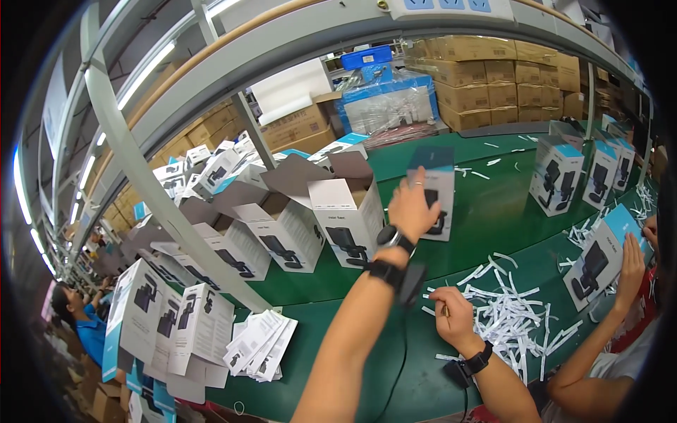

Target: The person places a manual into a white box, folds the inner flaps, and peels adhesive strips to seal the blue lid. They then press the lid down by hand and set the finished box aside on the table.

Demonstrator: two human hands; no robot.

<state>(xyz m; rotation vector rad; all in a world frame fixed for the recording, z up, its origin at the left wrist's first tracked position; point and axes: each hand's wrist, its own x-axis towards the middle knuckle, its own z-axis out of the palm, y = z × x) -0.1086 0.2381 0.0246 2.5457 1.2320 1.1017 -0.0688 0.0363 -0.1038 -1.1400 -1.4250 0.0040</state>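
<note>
My left hand reaches far forward over the green bench, fingers stretched out and apart. It lies against the left side of a closed carton, white with a dark blue top and a black device pictured on it; the carton is slightly blurred. Close to me, my right hand is curled shut beside a heap of white paper strips. Whatever its fingers hold, if anything, is too small to make out. Left of my left hand, an open-flapped carton stands upright at the end of a row of similar open cartons.
Leaflets lie fanned beside flattened-looking cartons. A metal post crosses the left side. At right, a co-worker's hand rests on a tilted carton. Closed cartons stand beyond. A cable hangs from my left wrist.
</note>
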